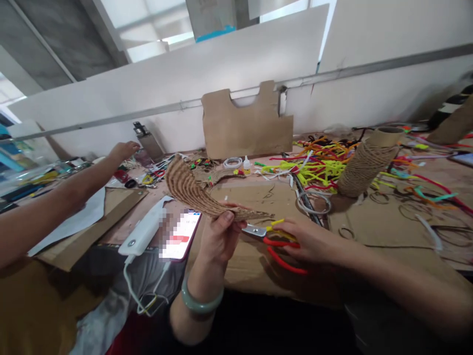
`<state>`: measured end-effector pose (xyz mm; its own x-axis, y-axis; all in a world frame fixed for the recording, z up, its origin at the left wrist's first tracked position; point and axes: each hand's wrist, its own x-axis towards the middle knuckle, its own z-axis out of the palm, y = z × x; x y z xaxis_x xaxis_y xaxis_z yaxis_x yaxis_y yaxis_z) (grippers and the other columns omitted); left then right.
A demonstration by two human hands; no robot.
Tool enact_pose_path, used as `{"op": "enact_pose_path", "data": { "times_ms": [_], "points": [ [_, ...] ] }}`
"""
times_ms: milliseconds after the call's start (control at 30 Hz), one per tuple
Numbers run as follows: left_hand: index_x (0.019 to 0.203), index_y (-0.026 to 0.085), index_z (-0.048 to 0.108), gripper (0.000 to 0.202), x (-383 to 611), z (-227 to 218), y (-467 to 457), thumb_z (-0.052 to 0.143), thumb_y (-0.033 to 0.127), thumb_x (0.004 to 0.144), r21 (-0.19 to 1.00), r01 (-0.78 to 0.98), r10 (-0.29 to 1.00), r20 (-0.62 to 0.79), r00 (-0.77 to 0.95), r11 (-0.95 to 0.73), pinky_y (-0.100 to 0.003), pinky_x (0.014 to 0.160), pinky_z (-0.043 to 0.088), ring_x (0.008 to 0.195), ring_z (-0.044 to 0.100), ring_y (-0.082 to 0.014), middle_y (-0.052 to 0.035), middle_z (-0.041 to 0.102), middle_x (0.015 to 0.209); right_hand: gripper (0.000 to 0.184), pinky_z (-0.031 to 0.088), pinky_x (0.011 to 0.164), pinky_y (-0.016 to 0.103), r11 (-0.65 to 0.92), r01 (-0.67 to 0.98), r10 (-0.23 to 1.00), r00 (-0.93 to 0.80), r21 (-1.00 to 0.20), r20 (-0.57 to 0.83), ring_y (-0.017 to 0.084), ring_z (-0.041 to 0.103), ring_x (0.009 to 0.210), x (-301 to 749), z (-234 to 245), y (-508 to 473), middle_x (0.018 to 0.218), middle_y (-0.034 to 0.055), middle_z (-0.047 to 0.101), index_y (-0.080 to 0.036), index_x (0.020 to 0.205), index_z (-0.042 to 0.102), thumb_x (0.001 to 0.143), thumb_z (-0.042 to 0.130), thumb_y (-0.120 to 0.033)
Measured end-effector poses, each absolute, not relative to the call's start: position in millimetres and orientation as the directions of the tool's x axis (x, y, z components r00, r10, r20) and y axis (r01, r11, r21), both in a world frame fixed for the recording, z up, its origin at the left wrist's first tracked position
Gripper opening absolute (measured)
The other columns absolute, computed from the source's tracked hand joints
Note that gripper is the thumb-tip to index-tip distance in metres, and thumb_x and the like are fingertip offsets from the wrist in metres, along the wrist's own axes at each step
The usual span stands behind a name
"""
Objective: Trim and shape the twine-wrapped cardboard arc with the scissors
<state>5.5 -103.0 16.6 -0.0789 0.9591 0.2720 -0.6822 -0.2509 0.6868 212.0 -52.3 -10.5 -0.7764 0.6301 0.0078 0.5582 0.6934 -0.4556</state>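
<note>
My left hand (223,231), with a pale green bangle (201,304) on its wrist, pinches a curved, tapering piece covered in brown twine (192,190) near its narrow end. The wide end points up and to the left, with cord rows running along it. Closed around a pair of scissors (284,264) with red handles is my right hand (301,239). Their metal blades lie just below the narrow end, close to my left fingers; I cannot tell whether they touch it. Something yellow (275,223) shows at the right fingertips, partly hidden.
A cardboard sheet (254,192) covers the table. To the right stand a twine-wrapped tube (369,162) and a heap of bright cords (320,165). A phone (183,236) and white power bank (144,229) lie at left, below another person's arm (70,192). A cardboard cutout (246,128) leans behind.
</note>
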Motion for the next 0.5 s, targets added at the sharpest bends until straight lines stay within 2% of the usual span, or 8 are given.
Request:
{"op": "enact_pose_path", "data": {
  "times_ms": [67, 133, 200, 267, 333, 433, 500],
  "points": [
    [0.075, 0.024, 0.071, 0.016, 4, 12, -109, 0.078, 0.025, 0.061, 0.684, -0.683, 0.958, 0.276, -0.081, -0.255, -0.012, 0.051, 0.050, 0.065, 0.065, -0.0091, 0.0021, 0.071, 0.073, 0.038, 0.048, 0.078, 0.033, 0.625, 0.584, 0.704, -0.708, -0.519, 0.051, 0.022, 0.059, 0.088, 225, -10, -58, 0.096, 0.0097, 0.063, -0.016, 0.110, 0.059, 0.074, 0.054, -0.025],
    [0.073, 0.023, 0.071, 0.016, 3, 8, -113, 0.079, 0.024, 0.060, 0.688, -0.676, 0.957, 0.273, -0.095, -0.264, -0.013, 0.051, 0.050, 0.069, 0.066, -0.0110, 0.0017, 0.070, 0.072, 0.046, 0.051, 0.069, 0.032, 0.487, 0.601, 0.805, -0.591, -0.633, 0.059, 0.019, 0.060, 0.076, 241, -11, -63, 0.087, 0.0076, 0.061, -0.015, 0.116, 0.054, 0.076, 0.054, -0.035],
    [0.071, 0.023, 0.070, 0.016, 3, 6, -115, 0.079, 0.024, 0.058, 0.699, -0.660, 0.955, 0.276, -0.108, -0.276, -0.014, 0.050, 0.050, 0.072, 0.067, -0.0132, 0.0015, 0.069, 0.071, 0.058, 0.052, 0.063, 0.031, 0.367, 0.558, 0.878, -0.472, -0.744, 0.078, 0.018, 0.059, 0.070, 256, -11, -70, 0.086, 0.0060, 0.058, -0.016, 0.125, 0.045, 0.074, 0.056, -0.043],
    [0.069, 0.023, 0.070, 0.015, 4, 4, -114, 0.080, 0.025, 0.058, 0.716, -0.636, 0.951, 0.290, -0.107, -0.289, -0.015, 0.049, 0.050, 0.072, 0.067, -0.0143, 0.0012, 0.067, 0.070, 0.066, 0.052, 0.063, 0.031, 0.354, 0.529, 0.898, -0.422, -0.771, 0.122, 0.017, 0.059, 0.072, 266, -9, -79, 0.091, 0.0056, 0.057, -0.019, 0.132, 0.035, 0.074, 0.058, -0.042],
    [0.068, 0.023, 0.069, 0.014, 7, 1, -113, 0.079, 0.027, 0.059, 0.731, -0.614, 0.947, 0.309, -0.093, -0.299, -0.016, 0.050, 0.050, 0.073, 0.067, -0.0147, 0.0009, 0.066, 0.069, 0.061, 0.053, 0.067, 0.030, 0.437, 0.552, 0.872, -0.455, -0.710, 0.183, 0.018, 0.060, 0.078, 271, -6, -89, 0.096, 0.0060, 0.057, -0.023, 0.133, 0.033, 0.077, 0.056, -0.036],
    [0.071, 0.023, 0.069, 0.011, 10, -3, -112, 0.077, 0.026, 0.063, 0.735, -0.593, 0.931, 0.356, -0.076, -0.329, -0.016, 0.054, 0.051, 0.076, 0.067, -0.0138, 0.0013, 0.066, 0.072, 0.046, 0.051, 0.077, 0.030, 0.601, 0.574, 0.789, -0.538, -0.556, 0.297, 0.019, 0.059, 0.091, 271, -1, -101, 0.107, 0.0069, 0.057, -0.026, 0.126, 0.038, 0.081, 0.049, -0.024],
    [0.075, 0.024, 0.069, 0.010, 12, -5, -113, 0.075, 0.024, 0.067, 0.732, -0.582, 0.918, 0.391, -0.067, -0.354, -0.016, 0.056, 0.051, 0.077, 0.067, -0.0133, 0.0018, 0.066, 0.074, 0.045, 0.050, 0.081, 0.030, 0.672, 0.577, 0.738, -0.573, -0.465, 0.356, 0.019, 0.057, 0.098, 271, 2, -105, 0.112, 0.0071, 0.055, -0.027, 0.124, 0.038, 0.080, 0.048, -0.020]
  ]
}}
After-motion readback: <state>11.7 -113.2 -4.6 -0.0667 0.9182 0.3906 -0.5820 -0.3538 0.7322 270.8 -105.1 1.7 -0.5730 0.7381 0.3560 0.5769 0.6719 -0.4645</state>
